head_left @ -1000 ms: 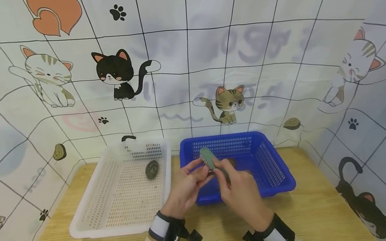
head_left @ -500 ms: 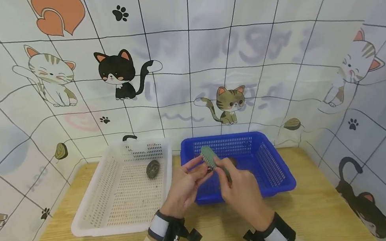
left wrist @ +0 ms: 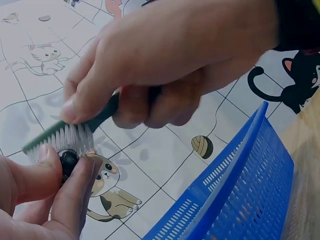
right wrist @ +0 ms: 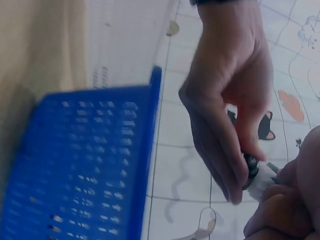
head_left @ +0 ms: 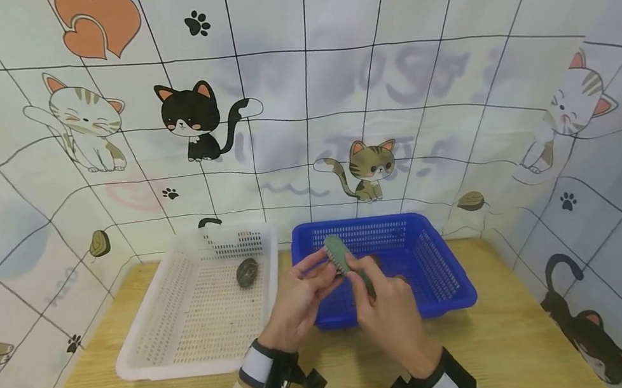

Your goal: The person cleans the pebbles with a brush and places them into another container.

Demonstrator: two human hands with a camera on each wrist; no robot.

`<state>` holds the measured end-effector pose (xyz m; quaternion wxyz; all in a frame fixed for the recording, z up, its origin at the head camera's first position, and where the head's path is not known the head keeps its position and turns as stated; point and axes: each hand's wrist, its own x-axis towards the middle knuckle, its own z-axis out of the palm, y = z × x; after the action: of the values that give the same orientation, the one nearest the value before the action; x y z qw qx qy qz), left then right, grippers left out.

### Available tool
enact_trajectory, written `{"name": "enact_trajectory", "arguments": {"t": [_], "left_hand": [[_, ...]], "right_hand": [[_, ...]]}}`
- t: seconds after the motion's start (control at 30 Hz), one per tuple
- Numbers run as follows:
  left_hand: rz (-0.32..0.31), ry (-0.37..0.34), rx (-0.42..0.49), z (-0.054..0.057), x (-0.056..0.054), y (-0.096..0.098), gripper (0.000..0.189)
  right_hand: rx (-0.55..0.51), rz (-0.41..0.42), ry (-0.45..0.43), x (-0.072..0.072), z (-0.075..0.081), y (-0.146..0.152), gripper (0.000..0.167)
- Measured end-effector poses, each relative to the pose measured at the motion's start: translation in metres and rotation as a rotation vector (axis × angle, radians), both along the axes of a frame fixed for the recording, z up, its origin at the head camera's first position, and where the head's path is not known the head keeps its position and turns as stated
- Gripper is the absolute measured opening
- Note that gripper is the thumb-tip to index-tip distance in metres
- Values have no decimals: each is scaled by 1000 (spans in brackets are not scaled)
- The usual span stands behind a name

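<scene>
Raised at blue basket's point(head_left: 461, 300) left side: small dark object point(left wrist: 69, 161), pinched by fingers of left hand point(head_left: 296, 301). Right hand's point(head_left: 391, 309) fingers clamped round green brush point(head_left: 336, 250), bristles point(left wrist: 75, 136) against object. Best: short, light strokes; rotate between passes.

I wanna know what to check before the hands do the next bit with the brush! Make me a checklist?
1. Green brush held: ok, the right hand grips its handle.
2. Dark piece held: ok, the left hand pinches it between thumb and fingers.
3. Bristles meeting the piece: ok, they touch it in the left wrist view.
4. Piece all clean: cannot tell, fingers and bristles cover much of it.
5. Room in the white basket: looks ok, one dark oval lump sits there.
6. How many things are in the blue basket: cannot tell, hands block the view.
</scene>
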<state>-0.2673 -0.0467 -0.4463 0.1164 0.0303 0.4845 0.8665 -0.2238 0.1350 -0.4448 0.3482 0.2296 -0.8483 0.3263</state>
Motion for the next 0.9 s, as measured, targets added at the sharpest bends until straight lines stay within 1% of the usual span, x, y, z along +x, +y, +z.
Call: {"name": "enact_trajectory", "arguments": {"t": [0.13,0.23,0.37,0.47,0.5,0.6,0.7,0.77,0.83,0.9], "left_hand": [[-16,24,-9,2,1,-1,53],[7,38,-5,4,1,-3,52],[35,35,7,5,1,-4,51],[15,27,7,5,1,-4,52],[6,26,3,5,1,-4,52],[-12,39,0,6,3,-5,52],[11,36,12,9,4,-6,51],[34,28,23,10,4,-6,50],[51,19,30,10,3,-6,50],[54,15,30,9,2,-6,50]], "right_hand": [[-22,-56,-55,-4,5,-1,14],[-30,-48,-63,0,4,-2,15],[-15,-6,10,6,1,-6,20],[-1,-15,40,4,3,-8,21],[-2,-26,33,2,4,-8,20],[-20,-60,-25,-2,9,-6,18],[-38,-57,-75,0,8,-4,16],[-43,-41,-77,3,5,-5,16],[-43,-14,-53,7,3,-7,18],[-35,1,-24,8,2,-10,20]]}}
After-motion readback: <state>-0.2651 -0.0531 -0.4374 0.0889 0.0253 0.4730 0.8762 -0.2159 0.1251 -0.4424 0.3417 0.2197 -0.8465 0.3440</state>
